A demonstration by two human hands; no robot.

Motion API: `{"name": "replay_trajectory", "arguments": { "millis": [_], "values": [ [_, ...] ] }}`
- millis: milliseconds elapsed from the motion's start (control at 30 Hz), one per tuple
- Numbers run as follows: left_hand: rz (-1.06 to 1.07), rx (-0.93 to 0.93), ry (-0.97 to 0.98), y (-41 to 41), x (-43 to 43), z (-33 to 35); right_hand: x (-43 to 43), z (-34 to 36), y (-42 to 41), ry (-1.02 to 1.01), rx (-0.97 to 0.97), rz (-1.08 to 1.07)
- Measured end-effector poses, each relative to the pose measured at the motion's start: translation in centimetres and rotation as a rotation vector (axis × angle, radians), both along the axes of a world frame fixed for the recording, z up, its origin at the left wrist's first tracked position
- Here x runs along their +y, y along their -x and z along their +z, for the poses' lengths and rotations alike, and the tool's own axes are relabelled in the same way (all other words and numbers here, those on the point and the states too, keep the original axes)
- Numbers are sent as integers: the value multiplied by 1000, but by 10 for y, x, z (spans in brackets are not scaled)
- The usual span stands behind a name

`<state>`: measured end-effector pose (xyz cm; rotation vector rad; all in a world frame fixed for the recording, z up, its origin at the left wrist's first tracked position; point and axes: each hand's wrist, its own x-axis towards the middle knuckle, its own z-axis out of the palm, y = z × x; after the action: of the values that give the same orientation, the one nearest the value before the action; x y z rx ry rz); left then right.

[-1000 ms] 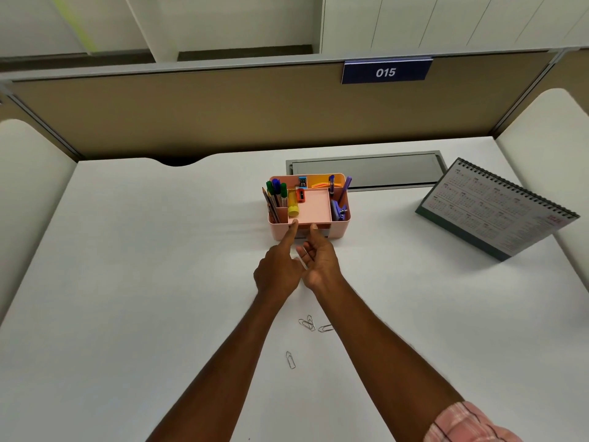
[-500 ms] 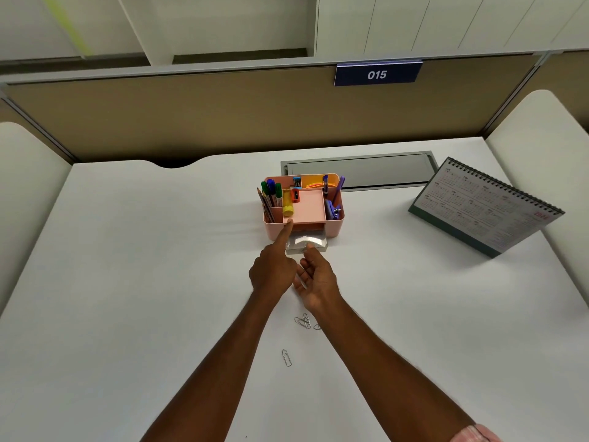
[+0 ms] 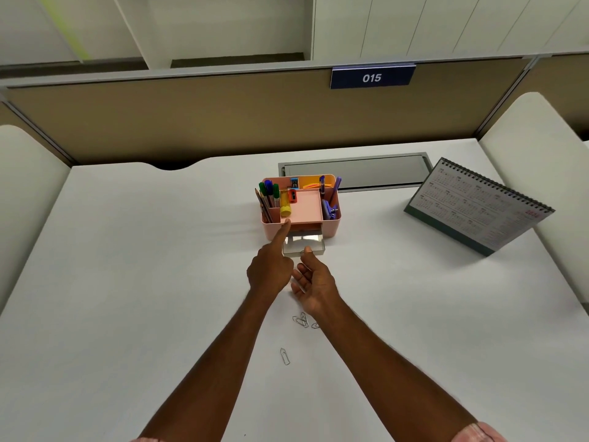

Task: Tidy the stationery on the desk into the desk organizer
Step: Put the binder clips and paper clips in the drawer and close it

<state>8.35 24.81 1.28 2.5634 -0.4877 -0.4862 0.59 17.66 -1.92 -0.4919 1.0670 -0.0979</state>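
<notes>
Forefinger of left hand (image 3: 270, 275), other fingers curled empty, presses front rim of pink plastic desk organizer (image 3: 331, 226); right hand (image 3: 314, 282), loosely open, touches its protruding clear drawer (image 3: 304, 247) by thumb. Silver paper clips (image 3: 301, 321) lie beside right wrist.

The desk organizer (image 3: 331, 224) stands on the desk (image 3: 127, 282) at rear centre, directly in front of the cable hatch (image 3: 353, 170). The drawer (image 3: 304, 247) projects from the organizer's front face. Pens (image 3: 269, 193) stand in the left compartment, with a glue stick (image 3: 285, 207) just right of them. The left hand (image 3: 271, 272) touches the organizer's front rim with one fingertip. The right hand (image 3: 314, 282) is beside it, before the drawer. A cluster of paper clips (image 3: 301, 320) lies between the forearms, with a single paper clip (image 3: 284, 356) nearer the person. The calendar (image 3: 478, 205) stands well right of the organizer.
</notes>
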Motion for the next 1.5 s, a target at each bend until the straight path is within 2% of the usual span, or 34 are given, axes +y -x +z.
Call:
{"name": "replay_trajectory", "arguments": {
  "millis": [200,333,500,667,833,933,1233,1333,1500],
  "values": [
    [97,-94,162,7,17,-1,-17,8,16,36,-18,96],
    [184,-32,227,24,43,-12,-37,7,39,88,-30,137],
    [140,0,259,57,80,-39,-47,2,78,251,-9,225],
    [107,127,293,81,108,-63,-37,-7,105,575,74,401],
    [89,137,287,98,125,-74,-29,-34,127,1310,115,921],
    [22,101,264,105,134,-77,-25,-41,133,1583,47,1147],
    [-103,183,295,118,148,-81,-18,-39,137,2013,59,1411],
    [-143,181,224,119,151,-83,-14,-40,138,2090,79,1488],
    [-167,64,172,124,147,-82,-8,-33,138,2113,117,1563]
  ]
}}
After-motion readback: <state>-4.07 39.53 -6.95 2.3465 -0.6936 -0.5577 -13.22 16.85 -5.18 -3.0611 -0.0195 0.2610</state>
